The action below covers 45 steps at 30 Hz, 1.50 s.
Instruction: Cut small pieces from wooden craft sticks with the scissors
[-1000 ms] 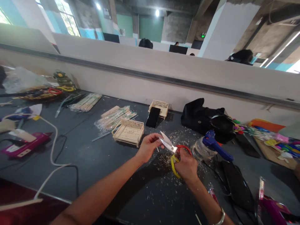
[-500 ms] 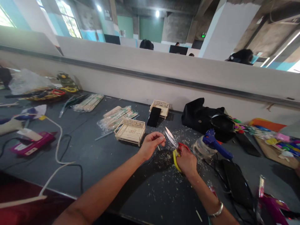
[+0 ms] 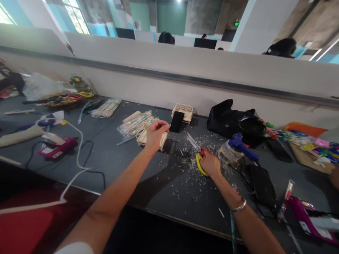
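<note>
My left hand (image 3: 156, 133) is raised in front of a small bench (image 3: 141, 138) made of pale wooden sticks, hiding much of it. Its thumb and forefinger are pinched together; whatever lies between them is too small to make out. Scissors (image 3: 192, 141) with yellow and red handles are gripped in my right hand (image 3: 211, 163), their blades slightly parted and pointing away to the upper left. Under the blades, pale clippings are scattered over the dark table, with a short stick piece (image 3: 181, 152) among them. Behind, a phone (image 3: 177, 121) leans on a second stick bench (image 3: 186, 110).
Bagged sticks (image 3: 134, 123) lie behind the bench. On the right are a black bag (image 3: 222, 120), a blue glue gun (image 3: 242, 148) on a clear container, and a black power bank-like slab (image 3: 262, 185). A magenta power strip (image 3: 58, 148) with cables lies left. A low partition (image 3: 169, 88) runs behind.
My left hand has moved left and away from the scissors, over to the front bench. My right hand still holds the scissors in about the same place. The head view has tilted down.
</note>
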### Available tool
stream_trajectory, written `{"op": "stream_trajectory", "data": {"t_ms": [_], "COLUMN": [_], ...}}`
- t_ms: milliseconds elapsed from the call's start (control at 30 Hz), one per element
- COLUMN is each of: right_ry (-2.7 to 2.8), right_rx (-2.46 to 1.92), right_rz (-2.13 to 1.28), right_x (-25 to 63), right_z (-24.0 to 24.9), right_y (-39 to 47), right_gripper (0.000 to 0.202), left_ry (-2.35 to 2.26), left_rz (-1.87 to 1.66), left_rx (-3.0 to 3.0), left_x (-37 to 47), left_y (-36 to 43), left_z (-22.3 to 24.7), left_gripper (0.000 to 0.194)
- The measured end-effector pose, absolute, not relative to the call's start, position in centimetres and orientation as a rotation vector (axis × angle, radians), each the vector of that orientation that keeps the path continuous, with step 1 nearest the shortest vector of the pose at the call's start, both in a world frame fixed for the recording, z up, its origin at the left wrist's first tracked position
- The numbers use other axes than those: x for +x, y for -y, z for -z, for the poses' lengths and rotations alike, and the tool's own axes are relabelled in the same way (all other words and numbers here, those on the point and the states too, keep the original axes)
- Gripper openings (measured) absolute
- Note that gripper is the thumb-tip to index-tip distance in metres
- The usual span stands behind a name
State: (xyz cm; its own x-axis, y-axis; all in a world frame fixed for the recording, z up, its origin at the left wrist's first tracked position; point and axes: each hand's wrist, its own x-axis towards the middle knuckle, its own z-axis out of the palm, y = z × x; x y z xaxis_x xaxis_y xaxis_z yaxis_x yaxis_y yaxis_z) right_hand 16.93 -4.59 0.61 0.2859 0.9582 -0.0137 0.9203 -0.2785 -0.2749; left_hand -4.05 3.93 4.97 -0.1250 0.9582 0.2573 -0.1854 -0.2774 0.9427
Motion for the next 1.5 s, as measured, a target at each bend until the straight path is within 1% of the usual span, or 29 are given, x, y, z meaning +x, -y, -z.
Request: {"op": "stream_trajectory", "data": {"t_ms": [100,167,200,300,433,533,600,667,767,867,933,1033,1233,1367,1500], "right_ry": [1.761,1.775,1.780,1.792,1.799,1.798,1.796,1.792,1.787,1.773,1.765,1.747,1.587,1.574,1.568], "right_rx": [-2.334,-2.324,-2.319,-2.310,-2.313,-2.314,-2.310,-2.300,-2.295,-2.298,-2.292,-2.282,-2.267,-2.279,-2.310], "right_rz": [-0.248,-0.254,-0.255,-0.256,-0.270,-0.279,-0.286,-0.288,-0.291,-0.291,-0.293,-0.306,-0.411,-0.432,-0.458], "right_x": [17.1,17.1,17.1,17.1,16.9,16.8,16.7,16.7,16.6,16.6,16.6,16.6,16.7,16.8,16.9], "right_z": [-0.5,-0.4,-0.4,-0.5,-0.6,-0.8,-0.9,-1.1,-1.1,-1.0,-0.9,-0.7,-0.3,-0.2,-0.1], "right_y": [4.5,4.5,4.5,4.5,4.5,4.6,4.7,4.7,4.8,4.8,4.8,4.8,4.8,4.9,4.8], "right_gripper": [0.016,0.015,0.015,0.014,0.016,0.016,0.014,0.015,0.017,0.021,0.026,0.024,0.021,0.018,0.017], "left_ry": [-1.338,-1.554,-1.628,-1.684,-1.675,-1.491,-1.228,-1.015,-1.045,-1.106,-1.115,-1.142,-1.138,-1.115,-1.051], "left_rz": [-1.509,-1.361,-1.273,-1.194,-1.206,-1.223,-1.048,-0.762,-0.438,-0.291,-0.274,-0.297,-0.588,-0.780,-0.793], "left_rx": [1.471,1.717,1.839,1.955,2.062,2.376,2.619,2.791,2.861,2.861,2.842,2.784,2.503,2.310,2.328], "left_x": [-6.6,-7.9,-8.4,-9.0,-8.4,-6.4,-4.6,-2.8,-1.0,-0.7,-0.9,-1.3,-1.6,-1.9,-2.0], "left_y": [-5.3,-5.9,-6.1,-6.2,-5.2,-3.7,-2.6,-1.7,-1.3,-1.7,-2.0,-2.3,-3.0,-3.3,-3.3], "left_z": [-4.2,-3.3,-2.8,-1.9,-1.9,-1.9,-1.5,-0.8,0.3,0.9,1.0,1.1,2.1,3.0,3.7], "left_gripper": [0.004,0.006,0.009,0.015,0.015,0.017,0.021,0.028,0.033,0.034,0.031,0.027,0.020,0.024,0.027]}}
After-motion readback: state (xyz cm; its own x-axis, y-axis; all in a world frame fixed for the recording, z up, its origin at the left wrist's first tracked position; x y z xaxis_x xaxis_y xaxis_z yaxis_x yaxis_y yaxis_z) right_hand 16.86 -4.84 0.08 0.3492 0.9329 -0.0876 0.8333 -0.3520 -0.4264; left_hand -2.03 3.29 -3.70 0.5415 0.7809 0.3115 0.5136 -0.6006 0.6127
